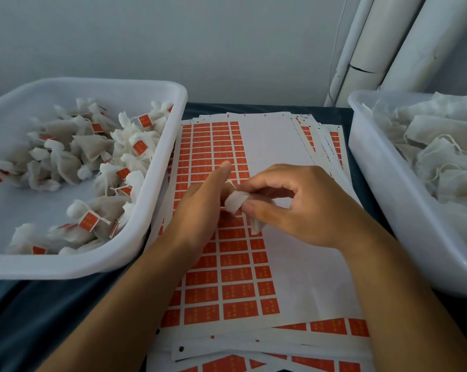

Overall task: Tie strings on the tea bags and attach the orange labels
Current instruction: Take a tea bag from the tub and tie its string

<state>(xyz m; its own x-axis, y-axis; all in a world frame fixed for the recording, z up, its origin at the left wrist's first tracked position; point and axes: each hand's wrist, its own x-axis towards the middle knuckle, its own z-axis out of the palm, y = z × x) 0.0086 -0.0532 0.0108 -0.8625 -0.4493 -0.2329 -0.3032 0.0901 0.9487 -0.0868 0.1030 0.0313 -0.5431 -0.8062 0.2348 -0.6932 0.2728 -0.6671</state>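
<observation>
You are holding a tea bag over the label sheet at the worktop's middle: right hand pinching it, left hand gripping its string, forefinger straight. You are probably tightening the knot; next, peeling a label needs one free hand.

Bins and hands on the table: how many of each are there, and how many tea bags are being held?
White bins: 2, left bin and right bin
Hands: 2, left hand and right hand
Held tea bag: 1
Total: 5
</observation>
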